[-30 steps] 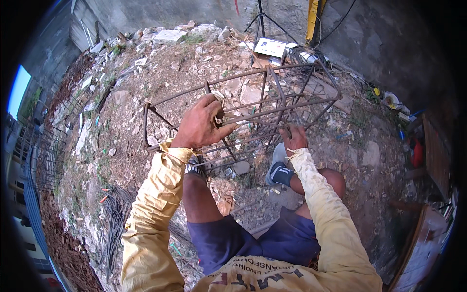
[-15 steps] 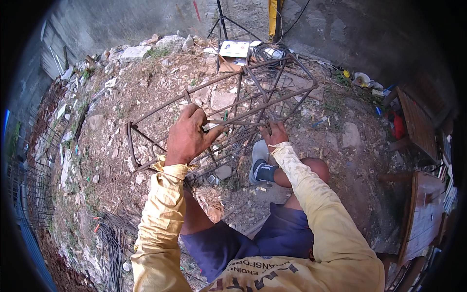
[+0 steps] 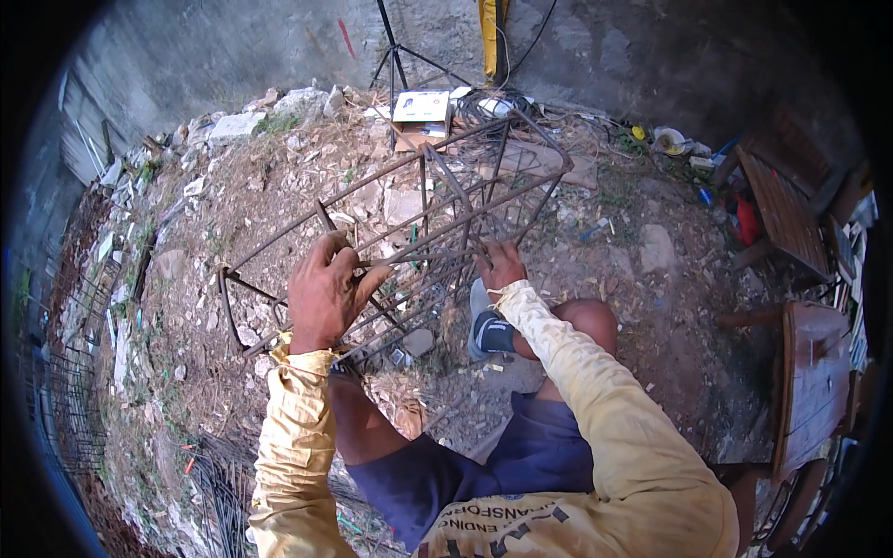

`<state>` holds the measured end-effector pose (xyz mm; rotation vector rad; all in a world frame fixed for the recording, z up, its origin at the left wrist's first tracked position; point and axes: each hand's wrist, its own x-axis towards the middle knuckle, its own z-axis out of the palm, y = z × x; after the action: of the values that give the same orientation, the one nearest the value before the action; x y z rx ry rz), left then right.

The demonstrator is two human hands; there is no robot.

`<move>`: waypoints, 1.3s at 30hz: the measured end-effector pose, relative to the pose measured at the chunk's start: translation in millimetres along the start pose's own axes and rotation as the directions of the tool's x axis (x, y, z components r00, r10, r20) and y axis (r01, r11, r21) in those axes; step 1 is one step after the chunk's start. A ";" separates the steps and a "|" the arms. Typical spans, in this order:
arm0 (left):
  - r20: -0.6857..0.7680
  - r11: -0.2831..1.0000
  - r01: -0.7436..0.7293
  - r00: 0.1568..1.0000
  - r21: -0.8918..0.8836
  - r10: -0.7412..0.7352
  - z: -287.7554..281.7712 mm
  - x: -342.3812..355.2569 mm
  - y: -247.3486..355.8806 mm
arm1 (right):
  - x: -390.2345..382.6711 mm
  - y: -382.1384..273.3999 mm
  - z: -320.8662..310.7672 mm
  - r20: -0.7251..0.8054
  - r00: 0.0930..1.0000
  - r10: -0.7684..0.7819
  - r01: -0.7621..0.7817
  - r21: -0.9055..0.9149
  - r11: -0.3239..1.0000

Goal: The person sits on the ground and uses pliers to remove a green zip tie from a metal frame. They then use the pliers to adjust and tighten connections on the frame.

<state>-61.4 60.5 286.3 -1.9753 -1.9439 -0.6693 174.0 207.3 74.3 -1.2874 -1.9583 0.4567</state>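
A long cage of rusty steel rebar (image 3: 370, 179), with bent stirrups at intervals, stretches across the ground in front of me. My left hand (image 3: 326, 290) curls its fingers over a bar near the cage's left part, thumb pointing right. Farther right, my right hand (image 3: 502, 267) has its fingers closed on the near side of the cage. A thin rod (image 3: 433, 255) runs between the two hands. The fingertips of both hands are partly hidden. Beneath the right hand is my shoe (image 3: 479, 312).
A tripod (image 3: 393, 56) stands by the far wall, near a carton (image 3: 420, 107) and a coil of black cable (image 3: 484, 104). Rubble (image 3: 237, 127) lines the wall. Wooden furniture (image 3: 786, 209) is at right; a bundle of thin rods (image 3: 223, 474) lies lower left.
The whole view has shifted, so the surroundings sit farther left. The cage's left end and my left hand appear a little lower. Both hands stay at the cage.
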 end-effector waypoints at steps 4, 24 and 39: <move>-0.115 1.000 0.003 0.993 0.009 -0.002 1.2 -1.9 0.1 | 2.8 -4.8 1.0 0.018 0.999 0.047 -0.048 0.029 0.998; 0.049 0.970 -0.221 0.975 0.105 0.217 -9.9 4.5 -16.9 | 0.3 1.3 -0.8 0.062 0.998 -0.030 0.028 0.027 0.999; 0.084 0.936 -0.335 0.941 0.108 0.327 -1.0 10.0 -18.3 | 12.9 3.7 -10.5 0.116 0.990 -0.083 0.089 -0.043 0.995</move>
<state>-79.8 69.5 290.2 -2.1975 -1.5834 -0.3938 181.2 219.4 83.8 -1.2249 -2.1229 0.4512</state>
